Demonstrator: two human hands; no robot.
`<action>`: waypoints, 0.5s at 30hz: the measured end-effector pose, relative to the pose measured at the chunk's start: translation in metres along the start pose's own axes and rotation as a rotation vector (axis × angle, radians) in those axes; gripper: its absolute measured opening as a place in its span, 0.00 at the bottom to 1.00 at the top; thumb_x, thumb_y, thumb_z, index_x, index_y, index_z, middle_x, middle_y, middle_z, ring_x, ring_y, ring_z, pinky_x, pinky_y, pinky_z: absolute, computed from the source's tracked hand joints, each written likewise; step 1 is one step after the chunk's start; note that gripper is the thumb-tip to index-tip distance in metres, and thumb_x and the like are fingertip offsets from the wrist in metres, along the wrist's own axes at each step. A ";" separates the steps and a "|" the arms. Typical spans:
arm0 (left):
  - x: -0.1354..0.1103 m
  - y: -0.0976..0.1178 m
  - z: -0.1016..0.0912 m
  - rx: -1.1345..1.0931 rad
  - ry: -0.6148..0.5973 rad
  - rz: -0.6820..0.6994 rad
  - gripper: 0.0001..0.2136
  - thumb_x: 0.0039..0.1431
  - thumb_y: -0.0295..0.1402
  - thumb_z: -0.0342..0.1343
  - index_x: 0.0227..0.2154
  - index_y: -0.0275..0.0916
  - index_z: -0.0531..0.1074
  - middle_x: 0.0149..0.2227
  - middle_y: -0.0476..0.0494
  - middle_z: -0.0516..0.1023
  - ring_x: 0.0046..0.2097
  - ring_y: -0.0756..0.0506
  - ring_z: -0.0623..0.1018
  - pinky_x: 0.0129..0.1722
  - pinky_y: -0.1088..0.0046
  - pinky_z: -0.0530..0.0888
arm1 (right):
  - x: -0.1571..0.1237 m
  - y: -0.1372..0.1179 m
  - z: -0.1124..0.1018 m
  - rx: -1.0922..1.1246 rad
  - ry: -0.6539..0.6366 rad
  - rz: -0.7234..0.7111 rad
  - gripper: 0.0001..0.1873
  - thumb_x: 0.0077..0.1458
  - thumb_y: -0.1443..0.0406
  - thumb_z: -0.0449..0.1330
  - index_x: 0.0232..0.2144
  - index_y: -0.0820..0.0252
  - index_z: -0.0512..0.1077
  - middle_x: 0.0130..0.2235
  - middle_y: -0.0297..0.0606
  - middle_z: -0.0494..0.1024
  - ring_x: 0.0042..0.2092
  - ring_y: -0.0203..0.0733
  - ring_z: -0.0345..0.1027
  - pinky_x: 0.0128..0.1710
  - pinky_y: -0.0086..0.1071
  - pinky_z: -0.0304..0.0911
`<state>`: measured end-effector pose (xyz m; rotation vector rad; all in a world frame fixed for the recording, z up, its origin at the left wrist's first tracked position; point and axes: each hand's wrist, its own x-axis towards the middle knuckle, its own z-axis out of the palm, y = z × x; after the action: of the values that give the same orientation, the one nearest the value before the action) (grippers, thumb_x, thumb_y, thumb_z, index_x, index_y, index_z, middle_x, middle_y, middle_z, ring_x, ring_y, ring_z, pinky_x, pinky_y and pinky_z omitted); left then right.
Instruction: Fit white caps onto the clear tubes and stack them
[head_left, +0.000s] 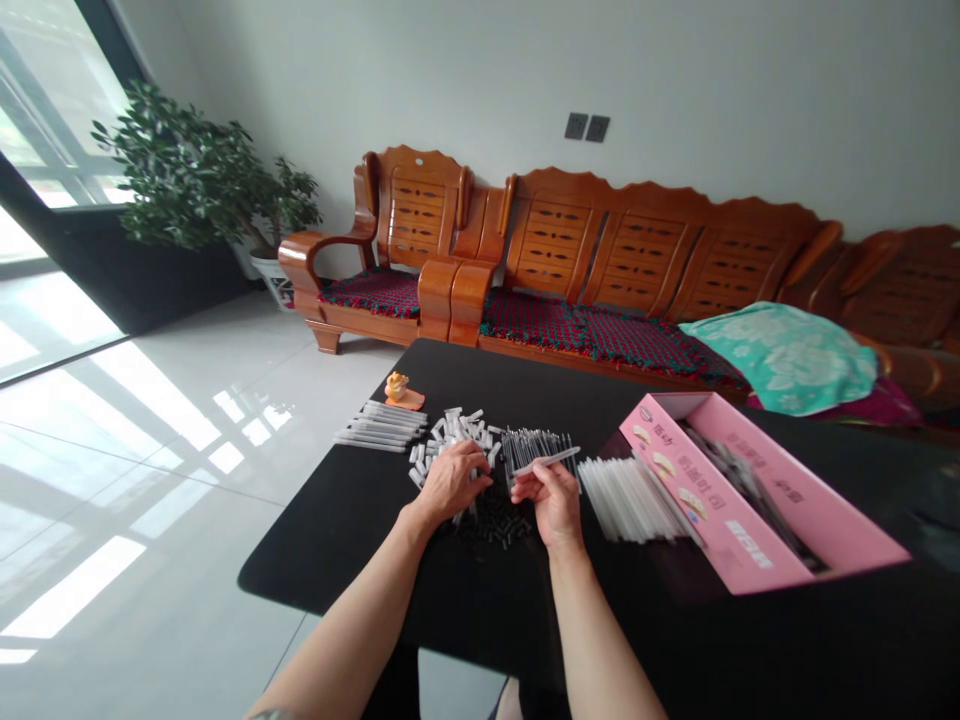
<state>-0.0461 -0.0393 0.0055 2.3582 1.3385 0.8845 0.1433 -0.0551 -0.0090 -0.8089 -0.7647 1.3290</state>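
My right hand (553, 500) pinches a slim whitish pen (546, 461) between thumb and fingers, tilted slightly up to the right. My left hand (454, 478) is over a loose pile of short white caps (429, 458), its fingers bent down with a gap to the thumb; no held cap is visible. Below and between the hands lie small black pieces (510, 525). Thin dark refills (534, 447) lie in a row behind my right hand. To its right is a stack of translucent white tubes (634, 500). Several whitish pens (382, 425) lie side by side at the far left.
A pink box (720, 520) with dark thin items inside stands on the right of the black table (337, 540). A small yellow-orange figurine (397, 385) sits at the back left corner. Behind the table stands a wooden sofa (555, 240); a potted plant (202, 175) is at left.
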 end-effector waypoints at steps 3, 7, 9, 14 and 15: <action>0.000 0.001 0.000 -0.087 0.015 -0.009 0.03 0.55 0.32 0.60 0.31 0.38 0.74 0.33 0.47 0.74 0.36 0.47 0.73 0.36 0.73 0.66 | 0.000 0.001 -0.001 -0.004 0.000 -0.006 0.11 0.48 0.62 0.66 0.31 0.63 0.71 0.23 0.38 0.80 0.20 0.43 0.74 0.18 0.31 0.70; 0.001 -0.005 0.003 -0.322 0.131 -0.159 0.06 0.55 0.34 0.60 0.31 0.37 0.74 0.25 0.50 0.73 0.26 0.51 0.69 0.29 0.76 0.64 | 0.001 0.002 -0.003 -0.009 0.002 -0.013 0.11 0.48 0.63 0.66 0.32 0.63 0.71 0.24 0.39 0.80 0.21 0.42 0.75 0.18 0.31 0.71; 0.002 -0.009 0.006 -0.524 0.189 -0.241 0.09 0.55 0.38 0.61 0.33 0.36 0.74 0.23 0.50 0.73 0.24 0.52 0.69 0.25 0.77 0.64 | 0.001 0.003 -0.003 -0.011 0.004 -0.014 0.11 0.48 0.63 0.66 0.32 0.63 0.71 0.24 0.39 0.81 0.21 0.42 0.75 0.18 0.31 0.71; 0.005 -0.010 0.011 -0.972 0.230 -0.324 0.15 0.52 0.41 0.63 0.33 0.32 0.75 0.22 0.47 0.75 0.23 0.51 0.71 0.23 0.77 0.68 | 0.001 0.005 -0.004 -0.025 -0.002 -0.009 0.11 0.48 0.63 0.65 0.32 0.63 0.71 0.24 0.39 0.81 0.21 0.43 0.75 0.18 0.32 0.71; 0.006 -0.009 0.011 -1.013 0.238 -0.324 0.15 0.51 0.41 0.64 0.33 0.32 0.75 0.22 0.46 0.75 0.23 0.50 0.72 0.23 0.77 0.69 | 0.001 0.006 -0.004 -0.029 -0.005 -0.009 0.11 0.48 0.63 0.65 0.32 0.63 0.71 0.24 0.39 0.81 0.22 0.43 0.75 0.19 0.32 0.71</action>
<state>-0.0427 -0.0291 -0.0053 1.2604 0.9415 1.3386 0.1440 -0.0536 -0.0159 -0.8253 -0.7920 1.3151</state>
